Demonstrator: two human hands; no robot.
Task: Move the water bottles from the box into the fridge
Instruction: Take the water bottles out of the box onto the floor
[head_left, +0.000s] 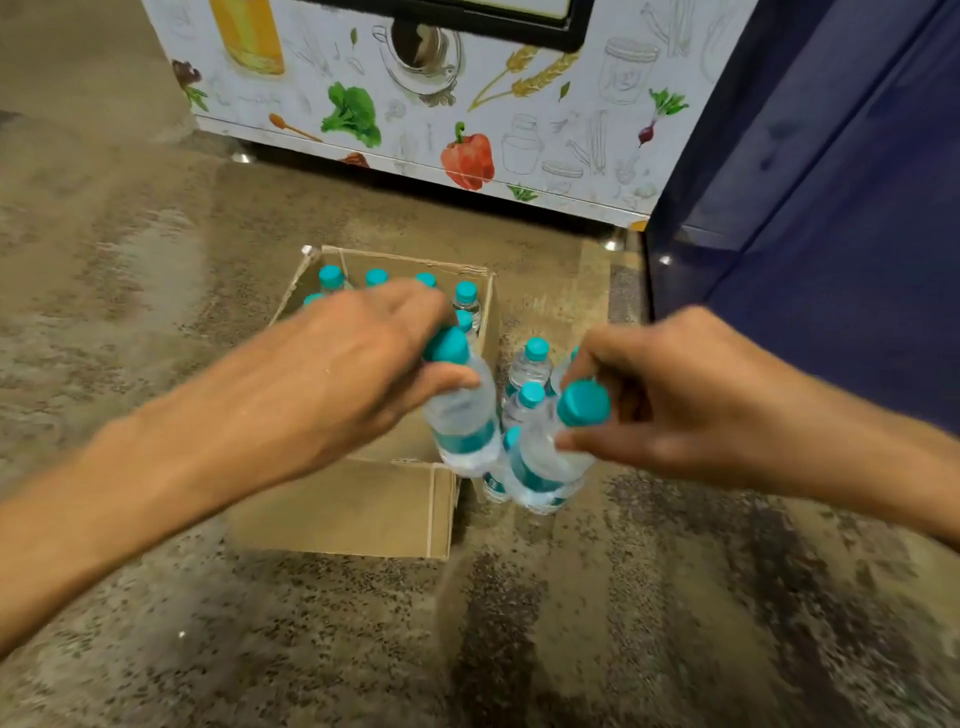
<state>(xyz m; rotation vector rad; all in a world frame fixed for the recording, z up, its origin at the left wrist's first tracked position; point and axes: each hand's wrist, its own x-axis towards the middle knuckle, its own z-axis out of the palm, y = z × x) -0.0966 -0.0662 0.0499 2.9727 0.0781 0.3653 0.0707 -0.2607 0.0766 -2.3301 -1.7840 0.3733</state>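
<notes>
An open cardboard box (363, 512) sits on the floor with several clear water bottles with teal caps (331, 276) standing along its far side. My left hand (363, 364) grips a water bottle (462, 421) by its neck above the box's right edge. My right hand (660, 395) pinches another water bottle (545, 462) by its neck, just right of the box. Under it, several more bottles (530, 364) stand on the floor beside the box. The fridge (441, 104), covered in a food-pattern print, stands behind the box with its door frame at the top edge.
A dark blue panel (831, 208) rises at the right, next to the fridge. The speckled stone floor (260, 649) spreads around the box. Metal fridge feet (614, 244) show near the floor behind the box.
</notes>
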